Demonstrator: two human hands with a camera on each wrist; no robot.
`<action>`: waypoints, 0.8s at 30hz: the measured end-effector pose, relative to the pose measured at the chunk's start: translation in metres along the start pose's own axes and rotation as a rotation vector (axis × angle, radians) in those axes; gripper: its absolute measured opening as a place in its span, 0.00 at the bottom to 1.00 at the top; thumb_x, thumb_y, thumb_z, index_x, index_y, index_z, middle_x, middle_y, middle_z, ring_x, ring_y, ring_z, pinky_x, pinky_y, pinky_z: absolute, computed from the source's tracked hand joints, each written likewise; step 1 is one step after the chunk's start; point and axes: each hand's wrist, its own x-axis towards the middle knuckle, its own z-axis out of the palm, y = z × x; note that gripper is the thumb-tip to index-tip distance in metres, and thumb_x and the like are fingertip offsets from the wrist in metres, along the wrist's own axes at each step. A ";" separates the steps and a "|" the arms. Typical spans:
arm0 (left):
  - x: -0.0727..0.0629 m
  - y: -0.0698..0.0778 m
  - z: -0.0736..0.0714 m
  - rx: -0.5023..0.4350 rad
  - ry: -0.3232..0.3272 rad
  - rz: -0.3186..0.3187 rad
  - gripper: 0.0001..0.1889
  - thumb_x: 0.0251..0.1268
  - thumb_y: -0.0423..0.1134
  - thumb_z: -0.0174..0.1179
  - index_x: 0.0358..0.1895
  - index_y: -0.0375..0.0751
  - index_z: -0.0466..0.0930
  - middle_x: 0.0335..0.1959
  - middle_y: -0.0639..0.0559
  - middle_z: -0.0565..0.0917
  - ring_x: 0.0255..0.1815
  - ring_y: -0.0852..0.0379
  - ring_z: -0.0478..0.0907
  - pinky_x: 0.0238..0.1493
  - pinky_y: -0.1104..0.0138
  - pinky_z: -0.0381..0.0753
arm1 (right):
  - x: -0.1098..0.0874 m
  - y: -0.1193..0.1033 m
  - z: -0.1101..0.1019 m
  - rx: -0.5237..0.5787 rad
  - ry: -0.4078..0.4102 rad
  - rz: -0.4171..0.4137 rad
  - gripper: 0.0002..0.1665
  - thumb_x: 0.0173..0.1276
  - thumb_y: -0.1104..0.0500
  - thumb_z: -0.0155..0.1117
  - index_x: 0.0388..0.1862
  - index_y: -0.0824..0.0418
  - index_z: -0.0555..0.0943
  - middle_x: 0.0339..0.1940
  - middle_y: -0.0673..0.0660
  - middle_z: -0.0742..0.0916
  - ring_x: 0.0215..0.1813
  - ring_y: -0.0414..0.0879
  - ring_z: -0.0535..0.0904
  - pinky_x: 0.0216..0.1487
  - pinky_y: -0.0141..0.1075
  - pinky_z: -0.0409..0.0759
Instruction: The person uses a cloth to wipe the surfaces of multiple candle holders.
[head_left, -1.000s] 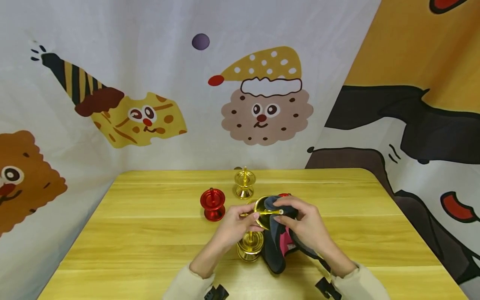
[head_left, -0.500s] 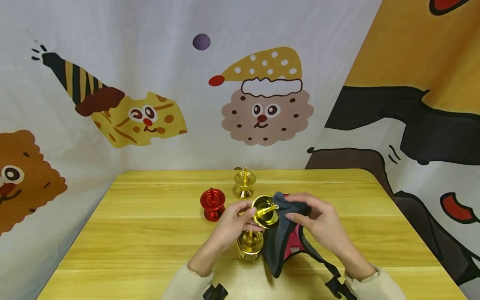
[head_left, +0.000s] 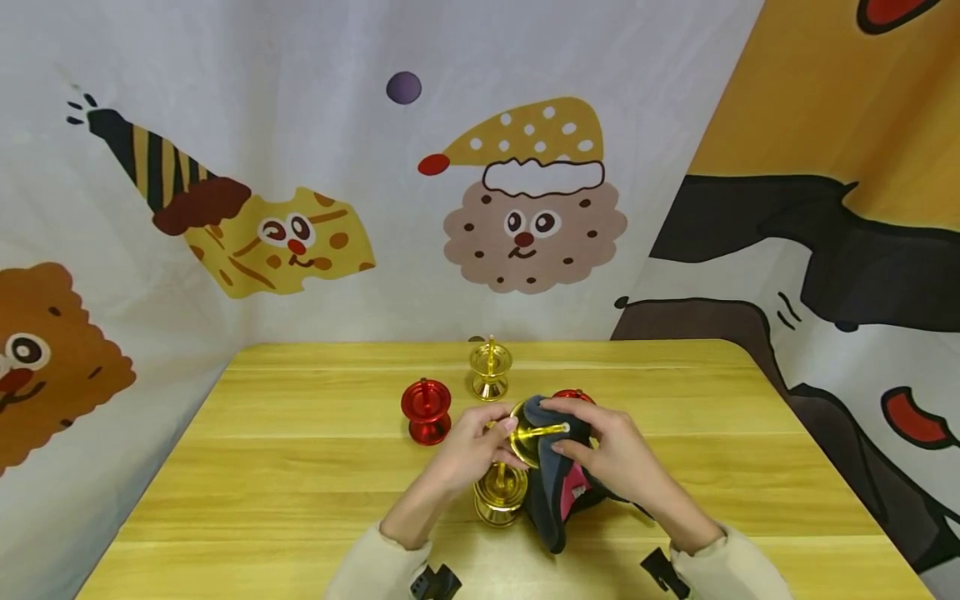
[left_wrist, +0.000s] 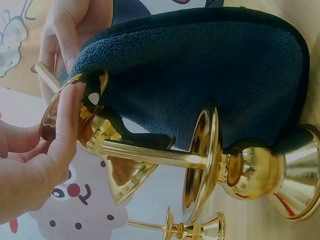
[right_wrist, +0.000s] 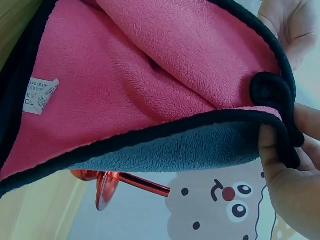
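My left hand (head_left: 468, 442) grips a gold candle holder (head_left: 536, 432) by its dish, tilted above the table with its spike pointing right. In the left wrist view, the fingers pinch the dish rim of that holder (left_wrist: 92, 132). My right hand (head_left: 618, 450) pinches a cloth (head_left: 551, 483), blue-grey on one face and pink on the other, with black edging. The cloth's upper end lies against the dish beside the spike, and the rest hangs to the table. In the right wrist view, thumb and fingers hold a corner of the cloth (right_wrist: 150, 75).
Just below my left hand stands another gold candle holder (head_left: 500, 497). Farther back are a red one (head_left: 426, 408), a gold one (head_left: 490, 367) and a second red one (head_left: 573, 395), partly hidden by my right hand. A patterned curtain (head_left: 337, 317) hangs behind the wooden table (head_left: 300, 483).
My right hand drew the cloth rightward off the dish half a second ago, then brought it back left against it. The left hand keeps its hold and has turned the holder slightly.
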 end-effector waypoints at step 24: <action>-0.001 0.001 0.003 0.006 -0.019 -0.092 0.17 0.71 0.29 0.43 0.59 0.25 0.67 0.45 0.34 0.78 0.34 0.42 0.81 0.37 0.57 0.82 | -0.006 0.002 0.003 0.127 0.057 0.014 0.21 0.52 0.72 0.67 0.45 0.59 0.80 0.44 0.60 0.83 0.13 0.31 0.61 0.13 0.29 0.69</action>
